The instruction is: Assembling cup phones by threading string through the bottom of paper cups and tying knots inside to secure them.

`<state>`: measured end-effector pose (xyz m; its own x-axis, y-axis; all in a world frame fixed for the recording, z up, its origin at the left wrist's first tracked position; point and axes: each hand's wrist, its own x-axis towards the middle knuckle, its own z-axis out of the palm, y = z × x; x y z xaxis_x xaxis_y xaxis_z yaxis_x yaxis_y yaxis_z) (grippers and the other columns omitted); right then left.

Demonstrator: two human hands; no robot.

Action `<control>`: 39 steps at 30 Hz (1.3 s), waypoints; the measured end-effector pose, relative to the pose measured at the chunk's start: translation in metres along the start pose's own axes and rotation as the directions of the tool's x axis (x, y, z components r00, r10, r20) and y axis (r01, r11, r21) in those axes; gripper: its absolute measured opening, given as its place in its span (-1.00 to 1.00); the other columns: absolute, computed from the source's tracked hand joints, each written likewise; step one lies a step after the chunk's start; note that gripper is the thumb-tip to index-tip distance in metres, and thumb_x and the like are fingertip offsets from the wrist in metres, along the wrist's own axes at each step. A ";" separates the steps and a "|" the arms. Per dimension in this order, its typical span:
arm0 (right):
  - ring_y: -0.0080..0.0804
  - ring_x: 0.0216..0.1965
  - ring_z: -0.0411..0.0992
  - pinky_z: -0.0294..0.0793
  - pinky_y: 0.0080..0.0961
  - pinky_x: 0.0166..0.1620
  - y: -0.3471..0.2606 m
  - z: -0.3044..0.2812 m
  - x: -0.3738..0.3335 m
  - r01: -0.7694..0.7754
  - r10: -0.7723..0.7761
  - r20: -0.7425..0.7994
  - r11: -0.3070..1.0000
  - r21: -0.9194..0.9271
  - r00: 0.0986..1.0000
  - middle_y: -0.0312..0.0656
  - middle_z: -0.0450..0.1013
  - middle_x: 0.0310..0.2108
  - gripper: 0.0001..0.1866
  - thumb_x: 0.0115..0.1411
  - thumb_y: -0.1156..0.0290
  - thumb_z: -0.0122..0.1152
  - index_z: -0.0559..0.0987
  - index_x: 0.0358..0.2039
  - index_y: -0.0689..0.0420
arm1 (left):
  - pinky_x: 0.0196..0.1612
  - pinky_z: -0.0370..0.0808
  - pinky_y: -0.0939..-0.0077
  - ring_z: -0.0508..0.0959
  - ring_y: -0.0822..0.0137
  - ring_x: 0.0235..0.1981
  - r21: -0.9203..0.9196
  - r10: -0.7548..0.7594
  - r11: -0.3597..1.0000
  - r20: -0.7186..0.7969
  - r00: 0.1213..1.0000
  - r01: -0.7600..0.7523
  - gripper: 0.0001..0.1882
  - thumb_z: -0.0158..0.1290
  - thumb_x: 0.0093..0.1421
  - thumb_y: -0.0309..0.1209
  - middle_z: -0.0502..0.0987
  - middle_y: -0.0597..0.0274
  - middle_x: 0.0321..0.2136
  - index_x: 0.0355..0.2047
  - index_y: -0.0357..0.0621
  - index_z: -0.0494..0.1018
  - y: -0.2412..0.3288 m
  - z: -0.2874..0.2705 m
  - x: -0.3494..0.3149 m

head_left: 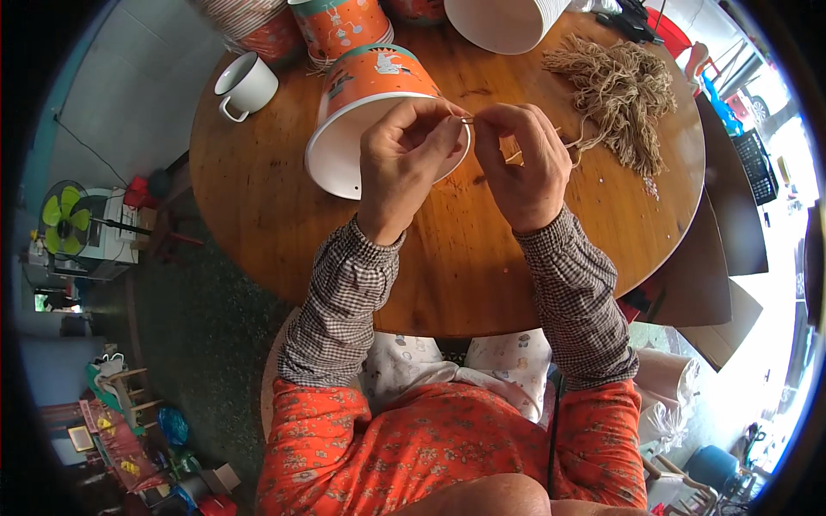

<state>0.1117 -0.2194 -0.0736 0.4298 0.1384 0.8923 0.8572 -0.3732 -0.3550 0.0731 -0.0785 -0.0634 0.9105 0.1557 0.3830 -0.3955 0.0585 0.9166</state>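
Observation:
An orange paper bucket (361,76) with white printed figures lies on its side on the round wooden table (447,284). Its white mouth faces me, and a small hole shows near the lower rim. Just in front of that mouth, my left hand (397,159) pinches a thin tan cord (467,120) between thumb and forefinger. My right hand (527,163) meets it there, fingertips pinched on the same cord. From the right hand the strand seems to run toward a loose heap of tan cords (615,96). Whether the cord passes through the bucket's rim is hidden by my fingers.
A white enamel mug (249,86) stands at the table's left. Behind the bucket are stacked orange buckets (344,27) and a stack of white ones (499,24) lying tilted. Brown cardboard (688,267) leans by the right edge. A green fan (66,219) is off to the left.

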 end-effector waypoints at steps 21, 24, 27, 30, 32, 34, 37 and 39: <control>-0.32 -0.44 0.44 0.47 -0.45 -0.38 0.000 0.001 0.000 0.001 -0.005 0.053 0.997 0.082 0.999 -0.21 0.42 -0.44 -0.78 -0.01 0.62 0.26 0.45 -0.32 0.17 | -0.27 0.53 0.60 0.59 0.43 -0.34 0.407 0.355 0.855 -0.007 0.935 -0.322 -0.86 0.13 0.13 -0.62 0.57 0.24 -0.36 -0.28 -0.23 0.49 -0.005 0.003 -0.001; -0.33 -0.44 0.44 0.47 -0.47 -0.38 0.001 0.000 0.000 0.017 -0.021 0.052 0.997 0.080 0.998 -0.20 0.42 -0.43 -0.78 0.00 0.62 0.26 0.46 -0.32 0.18 | -0.27 0.54 0.58 0.59 0.41 -0.34 0.404 0.367 0.852 -0.009 0.930 -0.332 -0.87 0.14 0.12 -0.62 0.58 0.24 -0.36 -0.30 -0.22 0.50 -0.005 0.003 -0.001; -0.33 -0.44 0.44 0.48 -0.47 -0.37 0.000 0.000 0.000 0.001 -0.006 0.054 0.996 0.086 0.999 -0.20 0.42 -0.44 -0.78 0.00 0.62 0.26 0.46 -0.32 0.18 | -0.28 0.54 0.57 0.59 0.39 -0.35 0.421 0.396 0.832 0.007 0.918 -0.362 -0.87 0.14 0.11 -0.61 0.58 0.23 -0.35 -0.30 -0.21 0.52 -0.006 0.002 0.000; -0.33 -0.44 0.44 0.49 -0.48 -0.38 0.001 0.000 0.000 0.000 -0.005 0.057 0.996 0.085 0.998 -0.20 0.43 -0.43 -0.79 0.01 0.62 0.25 0.47 -0.32 0.19 | -0.29 0.53 0.57 0.59 0.38 -0.36 0.466 0.436 0.790 0.030 0.899 -0.399 -0.86 0.15 0.10 -0.61 0.58 0.23 -0.36 -0.30 -0.20 0.53 -0.005 0.002 0.001; -0.33 -0.44 0.45 0.49 -0.48 -0.39 0.000 -0.001 0.000 -0.018 0.014 0.051 0.996 0.086 0.999 -0.19 0.43 -0.43 -0.81 0.03 0.62 0.25 0.47 -0.32 0.19 | -0.30 0.53 0.57 0.59 0.38 -0.36 0.492 0.456 0.764 0.044 0.889 -0.417 -0.86 0.16 0.09 -0.61 0.57 0.23 -0.36 -0.30 -0.20 0.54 -0.005 0.003 0.001; -0.32 -0.44 0.45 0.49 -0.48 -0.40 -0.001 -0.001 0.001 -0.034 0.029 0.052 0.995 0.095 0.998 -0.18 0.44 -0.42 -0.82 0.03 0.62 0.24 0.47 -0.33 0.20 | -0.31 0.52 0.58 0.58 0.39 -0.37 0.447 0.430 0.803 0.026 0.902 -0.395 -0.86 0.16 0.09 -0.60 0.57 0.23 -0.37 -0.31 -0.19 0.53 -0.007 0.003 0.001; -0.30 -0.43 0.46 0.49 -0.47 -0.39 -0.001 0.000 0.000 -0.058 0.052 0.057 0.993 0.106 0.997 -0.17 0.44 -0.42 -0.83 0.05 0.62 0.23 0.48 -0.33 0.20 | -0.32 0.51 0.58 0.57 0.41 -0.39 0.450 0.445 0.793 0.033 0.895 -0.410 -0.87 0.15 0.10 -0.60 0.56 0.21 -0.37 -0.31 -0.21 0.52 -0.007 0.002 0.002; -0.27 -0.42 0.46 0.49 -0.45 -0.38 0.000 0.000 0.000 -0.066 0.060 0.061 0.992 0.106 0.996 -0.16 0.45 -0.41 -0.84 0.05 0.62 0.22 0.48 -0.32 0.21 | -0.32 0.51 0.60 0.56 0.44 -0.40 0.412 0.414 0.823 0.038 0.909 -0.392 -0.89 0.13 0.12 -0.59 0.56 0.23 -0.38 -0.31 -0.24 0.51 -0.008 0.000 0.001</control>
<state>0.1118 -0.2193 -0.0738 0.4967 0.1711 0.8509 0.8522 -0.2820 -0.4407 0.0772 -0.0787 -0.0700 0.6689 0.1287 0.7321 -0.6324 -0.4191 0.6514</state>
